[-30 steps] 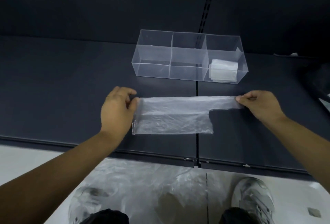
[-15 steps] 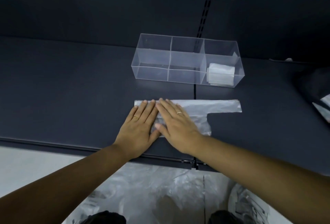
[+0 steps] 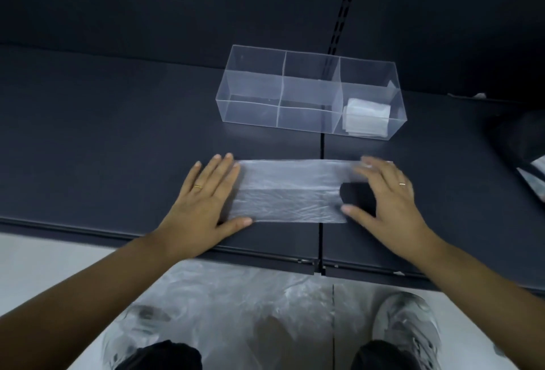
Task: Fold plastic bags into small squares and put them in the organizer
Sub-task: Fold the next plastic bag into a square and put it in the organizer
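A clear plastic bag (image 3: 289, 189), folded lengthwise into a long strip, lies flat on the dark table (image 3: 118, 139). My left hand (image 3: 203, 201) lies flat with straight fingers on the strip's left end. My right hand (image 3: 386, 195) presses with spread fingers on the right end, where the handle part juts out. Behind the bag stands a clear organizer (image 3: 298, 74) with three compartments in a row. Folded white bags (image 3: 367, 116) sit in its right compartment; the other two look empty.
The table's front edge (image 3: 206, 251) runs just under my wrists, and a seam (image 3: 322, 237) splits the table below the bag. Loose plastic bags (image 3: 241, 304) lie on the floor by my shoes. A dark object (image 3: 522, 145) sits at the table's right edge.
My hands pinched the strip's ends, then pressed together at its middle. Now they have slid apart, the left to the left end and the right to the right end.
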